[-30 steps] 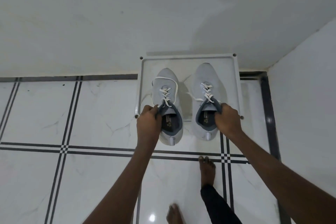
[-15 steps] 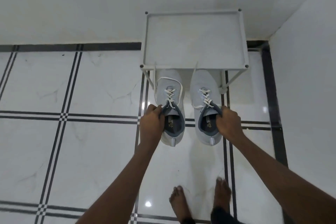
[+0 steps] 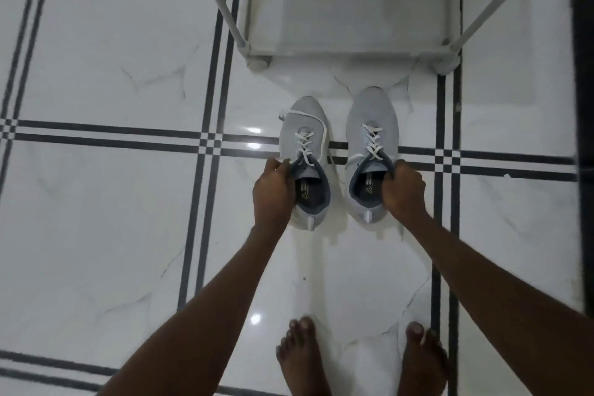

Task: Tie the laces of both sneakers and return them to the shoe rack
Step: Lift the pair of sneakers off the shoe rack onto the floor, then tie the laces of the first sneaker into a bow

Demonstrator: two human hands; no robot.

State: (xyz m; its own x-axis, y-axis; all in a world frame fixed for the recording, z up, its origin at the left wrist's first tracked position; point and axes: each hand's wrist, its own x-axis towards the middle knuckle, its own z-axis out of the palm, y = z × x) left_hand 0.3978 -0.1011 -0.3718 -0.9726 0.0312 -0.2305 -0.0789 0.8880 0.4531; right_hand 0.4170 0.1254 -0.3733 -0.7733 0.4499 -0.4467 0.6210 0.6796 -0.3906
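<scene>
Two light grey sneakers with white laces sit side by side low over the tiled floor, toes pointing at the rack. My left hand (image 3: 273, 191) grips the collar of the left sneaker (image 3: 305, 125). My right hand (image 3: 403, 188) grips the collar of the right sneaker (image 3: 373, 112). The laces look loose, with ends trailing over the sides. The white shoe rack (image 3: 350, 42) stands just beyond the toes, its lower shelf bare and its slanted legs at both sides.
White marble floor tiles (image 3: 106, 51) with dark double lines spread to the left. My bare feet (image 3: 302, 354) stand below the sneakers. A dark strip and a wall run along the right edge (image 3: 581, 74).
Both sneakers came off the rack's top shelf and moved down and toward me, now held near the floor in front of the rack. My view tilted downward.
</scene>
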